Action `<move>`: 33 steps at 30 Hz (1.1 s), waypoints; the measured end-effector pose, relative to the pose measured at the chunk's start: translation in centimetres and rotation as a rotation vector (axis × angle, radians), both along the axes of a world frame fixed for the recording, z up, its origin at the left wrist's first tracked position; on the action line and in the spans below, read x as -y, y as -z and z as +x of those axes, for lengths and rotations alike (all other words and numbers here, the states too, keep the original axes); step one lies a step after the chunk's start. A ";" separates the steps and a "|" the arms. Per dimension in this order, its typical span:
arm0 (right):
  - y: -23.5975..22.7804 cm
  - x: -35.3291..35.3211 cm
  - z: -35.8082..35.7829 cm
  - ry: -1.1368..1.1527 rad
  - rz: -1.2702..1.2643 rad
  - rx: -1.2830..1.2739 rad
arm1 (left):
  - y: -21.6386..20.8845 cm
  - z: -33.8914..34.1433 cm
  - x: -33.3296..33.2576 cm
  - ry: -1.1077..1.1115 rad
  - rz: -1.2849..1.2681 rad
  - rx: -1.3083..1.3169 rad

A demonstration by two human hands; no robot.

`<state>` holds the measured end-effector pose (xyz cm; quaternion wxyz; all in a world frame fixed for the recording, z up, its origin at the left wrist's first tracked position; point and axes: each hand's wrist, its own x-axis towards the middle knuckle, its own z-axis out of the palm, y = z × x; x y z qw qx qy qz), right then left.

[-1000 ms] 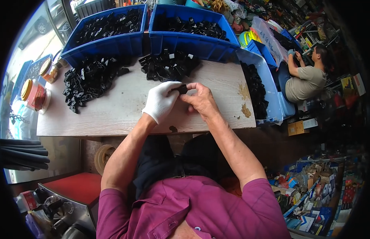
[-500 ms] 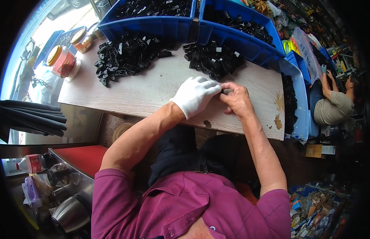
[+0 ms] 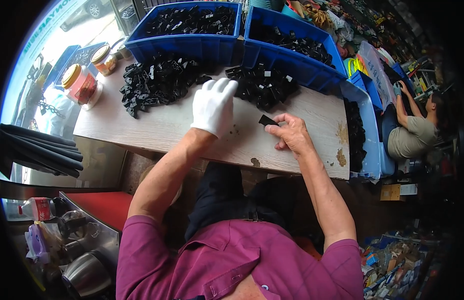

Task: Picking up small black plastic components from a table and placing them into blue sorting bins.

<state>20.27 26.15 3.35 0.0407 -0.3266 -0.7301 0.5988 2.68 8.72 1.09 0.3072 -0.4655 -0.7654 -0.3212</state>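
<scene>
The bare right hand [image 3: 291, 135] pinches a black piece [image 3: 267, 120] between thumb and fingers over the worktop [image 3: 142, 125], between the right-hand pile [image 3: 264, 91] and the near edge; the gloved left hand [image 3: 212, 110] is raised, fingers together and bent toward the far edge, by the gap between the left-hand pile [image 3: 154, 85] and the right-hand pile; whether it holds anything I cannot tell. To handle this well, the pinch should stay light and at one end, leaving the rest of the piece free for the glove; single parts are best picked from a pile's near fringe, since a jumbled heap may snag; working well in from the near edge should let a dropped part land on the worktop.
</scene>
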 end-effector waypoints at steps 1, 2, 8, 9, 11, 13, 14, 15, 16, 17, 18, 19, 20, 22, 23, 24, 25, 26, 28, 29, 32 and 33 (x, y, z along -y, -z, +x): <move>0.0 -0.3 0.4 0.046 -0.102 -0.048 | 0.0 -1.4 0.1 -0.128 -0.032 -0.024; -0.4 -0.5 0.6 0.044 -0.118 -0.026 | 0.5 -3.0 0.4 -0.262 -0.116 -0.037; -0.5 -7.7 2.6 0.430 -0.136 -0.190 | 2.7 -5.4 0.3 -0.298 -0.339 -0.012; -0.7 -9.2 2.7 0.552 -0.089 -0.196 | 3.1 -5.1 0.3 -0.246 -0.306 -0.003; -0.8 -11.8 3.5 0.703 -0.035 -0.241 | 2.6 -3.9 0.2 -0.211 -0.334 0.061; -0.8 -12.6 3.5 0.737 0.016 -0.229 | 2.4 -3.4 0.4 -0.031 -0.242 0.177; -0.8 -12.3 3.2 0.706 0.041 -0.212 | 2.1 -3.3 0.6 -0.016 -0.248 0.237; -0.7 -12.1 2.9 0.676 0.066 -0.195 | 2.0 -3.4 0.5 -0.015 -0.247 0.238; -0.6 -11.6 2.5 0.574 0.029 -0.190 | 2.0 -3.7 0.7 -0.014 -0.227 0.276; -0.7 -11.0 1.9 0.526 0.026 -0.160 | 2.0 -3.8 0.7 -0.007 -0.208 0.315; -0.8 -10.5 1.0 0.478 0.022 -0.130 | 2.0 -4.0 0.7 -0.006 -0.207 0.315; -1.1 -9.7 0.2 0.449 0.035 -0.098 | 2.0 -4.3 0.8 -0.049 -0.216 0.354; -0.8 -9.5 -0.5 0.450 0.035 -0.099 | 2.0 -4.5 0.9 -0.093 -0.226 0.393; -0.2 -9.5 -1.8 0.326 0.127 -0.134 | 2.0 -4.4 1.0 -0.103 -0.189 0.399; 0.0 -9.3 -2.4 0.300 0.156 -0.121 | 1.9 -4.3 1.0 -0.114 -0.189 0.410; 0.2 -9.2 -3.0 0.299 0.157 -0.121 | 1.9 -4.2 1.2 -0.125 -0.189 0.422; 0.4 -9.0 -3.6 0.281 0.203 -0.115 | 1.9 -3.8 1.5 -0.127 -0.189 0.423; 0.5 -8.9 -4.1 0.262 0.248 -0.109 | 2.0 -3.4 1.8 -0.093 -0.140 0.376; 0.6 -9.1 -4.8 0.257 0.290 -0.084 | 1.2 -2.1 2.8 -0.011 -0.189 0.316; 0.7 -9.2 -5.2 0.255 0.332 -0.046 | 1.4 -1.8 3.0 0.012 -0.192 0.244; 0.8 -8.9 -5.9 0.259 0.401 0.004 | 1.7 -1.2 3.3 0.020 -0.181 0.156; 0.8 -8.7 -6.1 0.273 0.431 0.016 | 1.6 -1.1 3.3 0.005 -0.210 0.143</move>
